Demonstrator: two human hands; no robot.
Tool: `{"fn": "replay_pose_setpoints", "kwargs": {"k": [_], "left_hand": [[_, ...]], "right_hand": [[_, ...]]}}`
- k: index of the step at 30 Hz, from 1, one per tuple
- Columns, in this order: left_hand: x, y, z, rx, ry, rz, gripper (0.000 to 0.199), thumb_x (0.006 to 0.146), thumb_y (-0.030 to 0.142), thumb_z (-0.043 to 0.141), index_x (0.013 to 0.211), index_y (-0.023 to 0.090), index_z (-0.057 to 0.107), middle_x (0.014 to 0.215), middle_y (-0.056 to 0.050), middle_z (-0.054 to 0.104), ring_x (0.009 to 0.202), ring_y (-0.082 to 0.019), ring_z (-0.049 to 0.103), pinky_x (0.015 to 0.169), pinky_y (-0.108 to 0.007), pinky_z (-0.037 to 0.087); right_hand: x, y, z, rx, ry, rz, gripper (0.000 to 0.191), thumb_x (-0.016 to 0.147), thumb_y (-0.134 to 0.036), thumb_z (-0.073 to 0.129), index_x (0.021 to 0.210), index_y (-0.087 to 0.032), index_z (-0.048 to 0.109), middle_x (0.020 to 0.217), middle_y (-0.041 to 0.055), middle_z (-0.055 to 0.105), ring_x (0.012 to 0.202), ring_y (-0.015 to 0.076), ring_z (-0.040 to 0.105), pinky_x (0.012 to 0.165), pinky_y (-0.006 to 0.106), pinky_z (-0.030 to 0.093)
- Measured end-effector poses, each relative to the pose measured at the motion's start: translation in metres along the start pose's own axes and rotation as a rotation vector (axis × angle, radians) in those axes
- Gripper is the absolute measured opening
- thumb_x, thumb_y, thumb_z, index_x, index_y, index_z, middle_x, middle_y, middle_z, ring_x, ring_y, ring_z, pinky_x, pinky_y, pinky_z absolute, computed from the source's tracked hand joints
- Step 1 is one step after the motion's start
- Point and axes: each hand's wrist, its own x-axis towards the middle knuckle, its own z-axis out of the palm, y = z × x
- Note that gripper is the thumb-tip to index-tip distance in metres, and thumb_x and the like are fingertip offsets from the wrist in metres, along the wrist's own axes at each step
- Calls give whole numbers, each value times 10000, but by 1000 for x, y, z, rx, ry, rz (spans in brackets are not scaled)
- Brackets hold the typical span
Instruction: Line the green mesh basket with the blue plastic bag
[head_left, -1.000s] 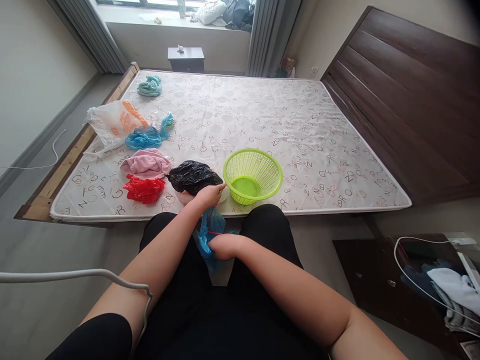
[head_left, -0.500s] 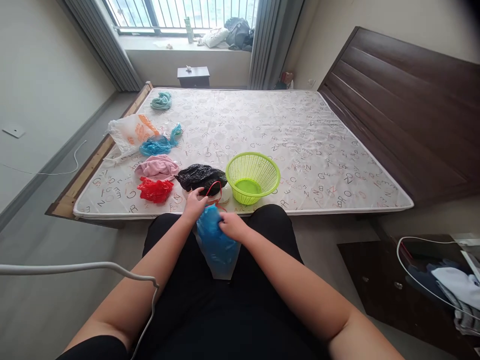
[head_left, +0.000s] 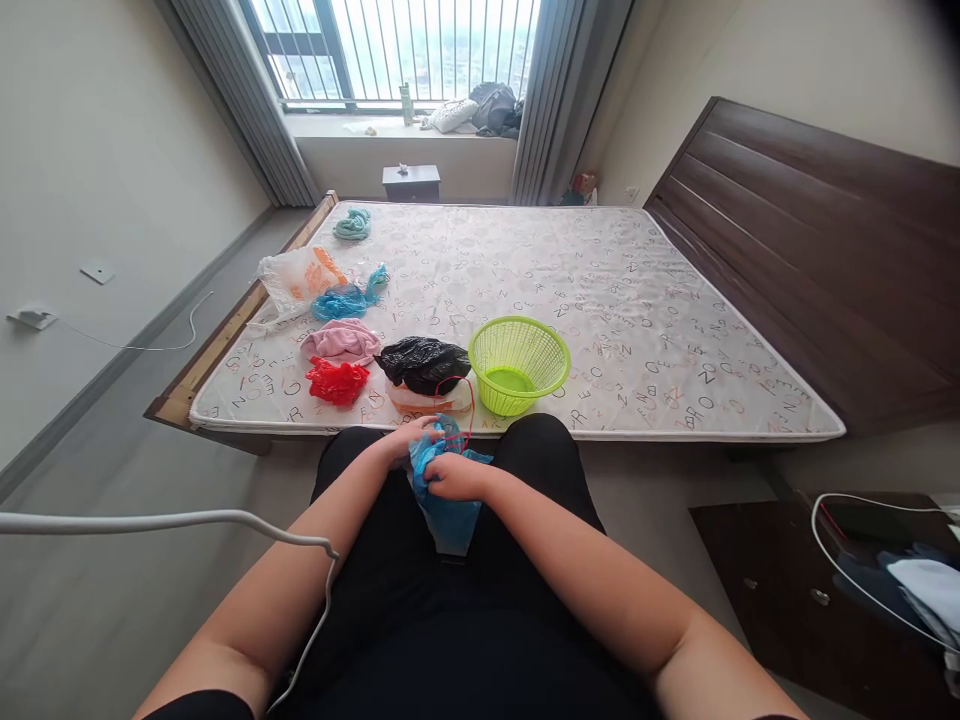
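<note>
Together, our left hand and right hand grasp a blue bag just off the near edge of the mattress, between our knees. A red string loops up by its top. Along that edge we see a green basket, a black bag and, toward the near left corner, a red bag beside a pink cloth.

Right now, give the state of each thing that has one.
Held blue bag, crumpled
Left hand, touching that bag
Right hand, gripping that bag
Red cord, looped
Green basket, upright
Black bag, crumpled
Red bag, crumpled
Pink cloth, bunched
Other blue bag, crumpled
White-orange bag, crumpled
Teal cloth, bundled
Curtains, drawn apart
</note>
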Motion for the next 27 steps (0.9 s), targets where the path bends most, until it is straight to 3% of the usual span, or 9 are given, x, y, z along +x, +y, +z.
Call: {"fn": "replay_pose_setpoints", "kwargs": {"k": [4, 9, 11, 13, 17, 19, 22, 24, 27], "left_hand": [[9, -1, -3, -47, -54, 86, 529, 661, 141, 873, 1156, 127, 686, 832, -36, 719, 673, -141, 661, 650, -247, 510], [7, 8, -12, -218, 58, 287, 486, 667, 191, 902, 1104, 120, 701, 943, -81, 755, 745, -138, 686, 668, -225, 517], [6, 13, -14, -256, 86, 317, 501, 666, 217, 918, 1104, 122, 696, 948, -87, 759, 747, -140, 688, 661, -223, 518], [7, 16, -14, -270, 66, 323, 511, 669, 228, 922, 1114, 127, 691, 951, -90, 760, 755, -146, 692, 659, -228, 522], [7, 19, -10, -213, -48, 321, 560, 679, 273, 921, 1169, 145, 682, 963, -86, 757, 749, -146, 690, 632, -223, 504], [4, 19, -8, -142, -94, 326, 597, 681, 305, 921, 1204, 154, 677, 913, -60, 744, 711, -133, 668, 593, -206, 465], [-2, 20, -7, -49, -143, 345, 626, 682, 329, 912, 1233, 154, 674, 824, -23, 707, 659, -114, 623, 564, -197, 414], [-6, 20, -6, -6, -159, 349, 618, 674, 307, 903, 1228, 145, 682, 798, -16, 694, 660, -115, 611, 581, -203, 414], [-8, 19, -6, 46, -158, 326, 574, 658, 209, 859, 1206, 145, 698, 824, -26, 708, 715, -132, 624, 634, -217, 444]], "right_hand": [[5, 1, -11, 124, -136, 96, 138, 826, -142, 611, 841, -183, 742, 821, -3, 713, 752, 141, 593, 715, 240, 428], [-2, 18, -18, 177, -270, 240, 130, 794, -150, 616, 710, -192, 706, 701, -18, 676, 653, 143, 584, 636, 249, 406], [-7, 29, -16, 184, -176, 310, 151, 764, -119, 613, 656, -196, 684, 695, -10, 683, 674, 153, 600, 655, 253, 414], [-10, 42, -15, 254, 29, 386, 176, 766, -97, 580, 651, -200, 666, 725, 2, 698, 715, 159, 626, 694, 253, 436], [-11, 59, -20, 749, 399, 566, 151, 903, -232, 511, 812, -206, 629, 847, 36, 720, 652, 148, 642, 637, 265, 486], [-10, 61, -23, 991, 435, 588, 255, 992, -402, 441, 937, -217, 607, 916, 55, 728, 646, 150, 657, 611, 273, 516], [-8, 55, -24, 1223, 413, 499, 421, 1023, -594, 356, 1100, -242, 573, 989, 62, 733, 716, 159, 695, 639, 286, 557], [-5, 51, -22, 1327, 413, 439, 403, 1008, -602, 421, 1139, -248, 565, 1015, 56, 729, 756, 161, 705, 654, 280, 558], [0, 53, -19, 1259, 441, 457, 285, 965, -492, 555, 1083, -233, 579, 1019, 45, 714, 756, 151, 692, 665, 265, 534]]}}
